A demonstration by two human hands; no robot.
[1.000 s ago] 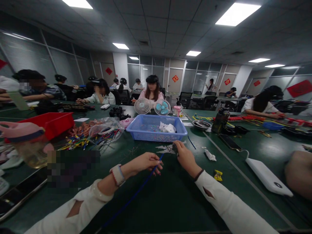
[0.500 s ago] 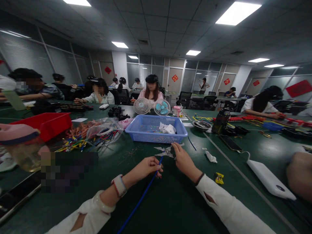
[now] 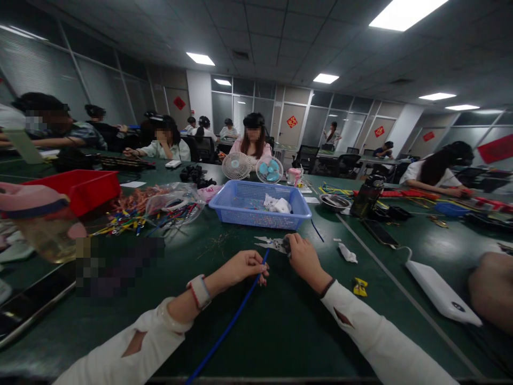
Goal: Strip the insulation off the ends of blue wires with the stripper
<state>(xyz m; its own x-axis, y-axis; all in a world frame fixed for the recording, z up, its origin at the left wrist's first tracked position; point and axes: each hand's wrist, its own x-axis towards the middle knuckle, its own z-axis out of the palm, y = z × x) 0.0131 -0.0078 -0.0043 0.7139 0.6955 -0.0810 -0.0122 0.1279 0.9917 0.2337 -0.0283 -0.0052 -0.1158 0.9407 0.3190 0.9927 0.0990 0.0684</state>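
Between the fingertips of my left hand (image 3: 249, 266) is a blue cable (image 3: 236, 316), pinched close to its upper end. The rest of the cable runs down toward the near table edge. My right hand (image 3: 305, 258) is closed around the handles of a pair of wire strippers (image 3: 271, 244), whose metal jaws point left. The cable's tip reaches up to the jaws; I cannot tell whether they grip it. Just beyond the tool stands a blue plastic basket (image 3: 260, 219) with white crumpled packets (image 3: 278, 203) inside.
Thin wire scraps (image 3: 217, 244) lie left of the tool. Farther left are bundled wires with lugs (image 3: 134, 211), a red bin (image 3: 80, 191) and a drink bottle (image 3: 44, 227). On the right are a yellow wrapper (image 3: 359, 286), a white power bank (image 3: 441, 294) and a dark bottle (image 3: 367, 196). Co-workers sit around.
My right hand has closed more around the stripper handles, and the jaws look less widely spread. The left hand keeps its pinch on the cable. The whole view has shifted slightly.
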